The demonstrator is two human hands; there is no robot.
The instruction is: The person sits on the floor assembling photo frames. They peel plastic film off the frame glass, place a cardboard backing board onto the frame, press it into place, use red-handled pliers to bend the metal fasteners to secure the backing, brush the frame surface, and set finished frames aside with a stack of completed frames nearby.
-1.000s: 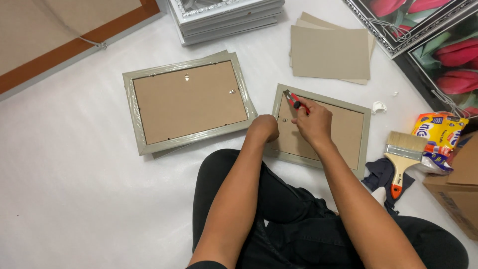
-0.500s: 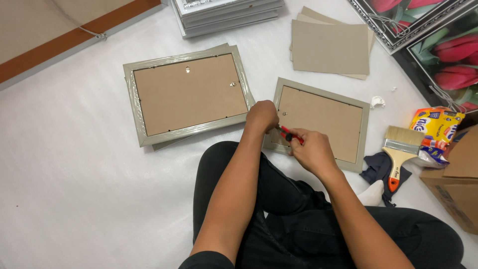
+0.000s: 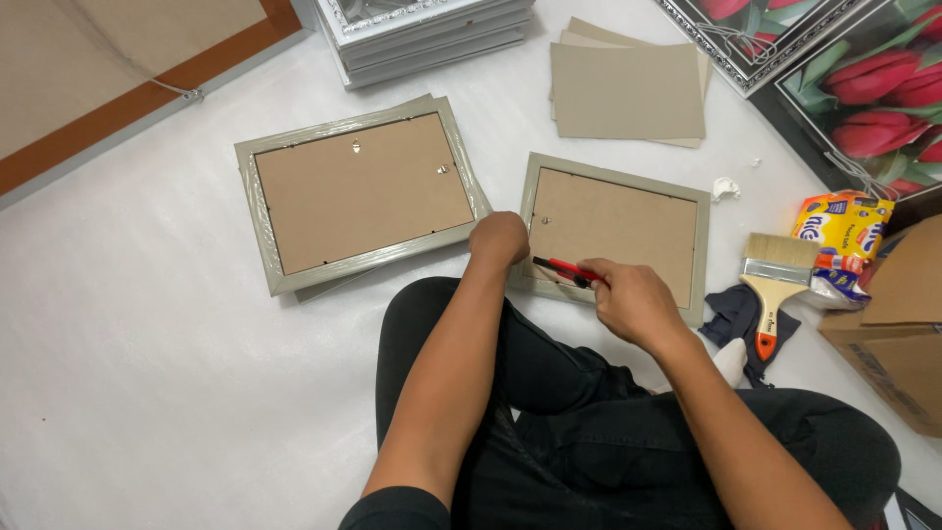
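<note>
Right hand: the right hand [image 3: 633, 299] is closed around a red tool [image 3: 564, 269]; the tool pokes out to the left, low over the near edge of a frame
Red tool: thin, red and black; its tip is close to the left hand; I cannot tell if the tip touches the frame
Left hand: the left hand [image 3: 498, 238] is curled in a fist and presses on the near left corner of the frame; I cannot tell if it holds something
Frame: the small frame [image 3: 613, 231] lies face down on the white floor [image 3: 147, 373], brown back up, right in front of the person's knees
Legs: black trousers [image 3: 589, 432], legs crossed, just below the frame
Second frame: a bigger frame [image 3: 358, 191] lies face down to the left, near the first one but not touching it; another flat piece peeks out from under it
Cards: grey cards [image 3: 628, 88] lie in a pile past the small frame
Stack: a stack of frames [image 3: 422, 29] sits at the top
Brush: a wide brush [image 3: 775, 280] with a wooden handle lies to the right, partly on a dark cloth [image 3: 731, 309]
Bag: a yellow and blue bag [image 3: 844, 231] is beside the brush
Box: a brown box [image 3: 898, 324] is at the right edge
Pictures: tulip pictures [image 3: 863, 88] lie in the top right corner
</note>
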